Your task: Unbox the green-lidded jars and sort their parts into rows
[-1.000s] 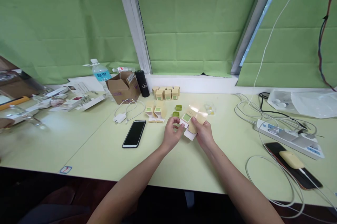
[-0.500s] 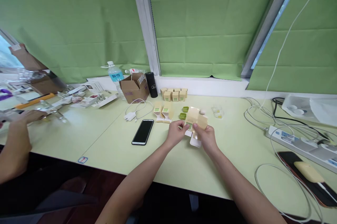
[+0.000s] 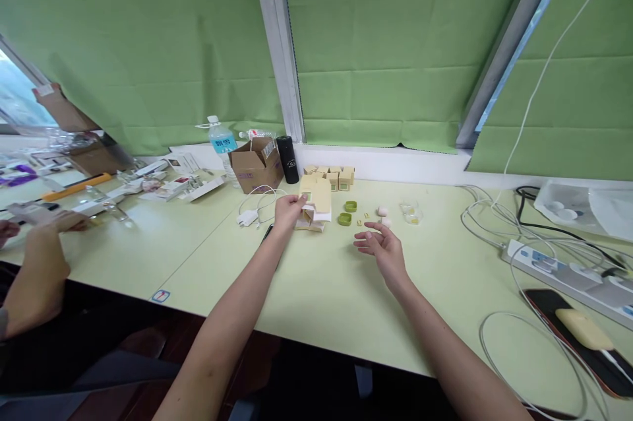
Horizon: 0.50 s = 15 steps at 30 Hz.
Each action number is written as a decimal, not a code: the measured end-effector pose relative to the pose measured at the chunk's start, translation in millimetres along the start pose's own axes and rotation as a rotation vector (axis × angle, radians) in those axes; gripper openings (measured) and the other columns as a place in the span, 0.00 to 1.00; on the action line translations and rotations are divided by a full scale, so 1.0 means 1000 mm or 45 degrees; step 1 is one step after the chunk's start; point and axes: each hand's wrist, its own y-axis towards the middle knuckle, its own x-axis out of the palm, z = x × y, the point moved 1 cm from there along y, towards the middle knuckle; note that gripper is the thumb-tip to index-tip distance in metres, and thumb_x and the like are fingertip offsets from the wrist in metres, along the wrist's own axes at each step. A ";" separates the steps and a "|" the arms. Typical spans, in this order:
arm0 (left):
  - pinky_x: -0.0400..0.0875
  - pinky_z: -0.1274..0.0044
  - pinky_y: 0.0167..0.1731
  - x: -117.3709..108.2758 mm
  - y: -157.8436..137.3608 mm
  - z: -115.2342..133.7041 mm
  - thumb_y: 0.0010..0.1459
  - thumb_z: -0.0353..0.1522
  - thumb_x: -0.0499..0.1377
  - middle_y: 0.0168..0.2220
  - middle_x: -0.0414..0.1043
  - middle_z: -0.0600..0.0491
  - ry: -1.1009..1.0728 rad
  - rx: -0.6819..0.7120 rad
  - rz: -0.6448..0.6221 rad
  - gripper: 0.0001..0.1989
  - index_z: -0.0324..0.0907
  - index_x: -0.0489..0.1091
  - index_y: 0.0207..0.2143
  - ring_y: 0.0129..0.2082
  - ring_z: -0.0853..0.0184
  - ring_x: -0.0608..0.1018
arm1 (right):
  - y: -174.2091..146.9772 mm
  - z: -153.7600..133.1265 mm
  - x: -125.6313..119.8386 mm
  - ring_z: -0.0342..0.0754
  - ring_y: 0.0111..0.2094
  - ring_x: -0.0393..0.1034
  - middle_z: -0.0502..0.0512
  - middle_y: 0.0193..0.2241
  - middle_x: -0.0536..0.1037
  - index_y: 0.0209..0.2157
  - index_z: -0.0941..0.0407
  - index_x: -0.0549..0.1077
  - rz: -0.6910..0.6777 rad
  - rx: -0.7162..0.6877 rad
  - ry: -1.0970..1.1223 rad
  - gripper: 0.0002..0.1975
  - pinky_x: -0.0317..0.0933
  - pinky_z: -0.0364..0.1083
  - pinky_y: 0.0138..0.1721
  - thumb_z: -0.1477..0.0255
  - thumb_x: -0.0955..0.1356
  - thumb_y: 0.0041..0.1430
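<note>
My left hand is closed on an unfolded cream cardboard box with a green label, in front of other small boxes. My right hand is open above the table, its fingers apart and holding nothing. Beyond the right hand lie two small olive-green square containers, tiny yellow pieces and round white pieces. To their right are clear plastic pieces with yellow in them. Several assembled cream boxes stand in a group against the wall. My left arm covers most of the phone.
A brown carton, a black cylinder and a water bottle stand at the back. A white charger lies before them. At right are cables, a power strip and another phone. A co-worker's arm is at left.
My left hand has carried the unfolded box left, to the small boxes. My right hand has let go of it and opened. The yellow and white pieces are now uncovered.
</note>
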 end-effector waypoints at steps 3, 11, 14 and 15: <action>0.51 0.77 0.20 -0.019 0.010 -0.001 0.52 0.47 0.64 0.13 0.58 0.57 0.112 -0.028 -0.023 0.22 0.41 0.66 0.16 0.17 0.72 0.59 | -0.003 0.000 0.000 0.52 0.32 0.80 0.56 0.30 0.83 0.47 0.55 0.73 -0.034 -0.054 -0.090 0.32 0.74 0.53 0.40 0.45 0.73 0.51; 0.54 0.75 0.24 -0.046 -0.033 -0.025 0.55 0.43 0.61 0.17 0.67 0.54 0.576 -0.043 -0.245 0.20 0.40 0.71 0.17 0.20 0.68 0.67 | -0.008 0.002 0.005 0.52 0.31 0.79 0.54 0.27 0.82 0.44 0.54 0.74 -0.083 -0.118 -0.209 0.27 0.74 0.53 0.38 0.46 0.70 0.56; 0.58 0.75 0.27 -0.047 -0.046 -0.035 0.59 0.44 0.57 0.24 0.75 0.52 0.813 -0.102 -0.263 0.18 0.42 0.75 0.23 0.27 0.63 0.75 | -0.009 0.001 0.005 0.51 0.30 0.78 0.54 0.27 0.82 0.43 0.54 0.75 -0.077 -0.152 -0.241 0.25 0.73 0.52 0.37 0.47 0.70 0.57; 0.59 0.74 0.28 -0.046 -0.048 -0.037 0.59 0.44 0.57 0.26 0.77 0.51 0.864 -0.126 -0.257 0.18 0.43 0.75 0.25 0.29 0.60 0.77 | -0.009 0.000 0.005 0.51 0.30 0.78 0.54 0.27 0.81 0.42 0.54 0.75 -0.066 -0.165 -0.252 0.24 0.73 0.51 0.37 0.48 0.70 0.57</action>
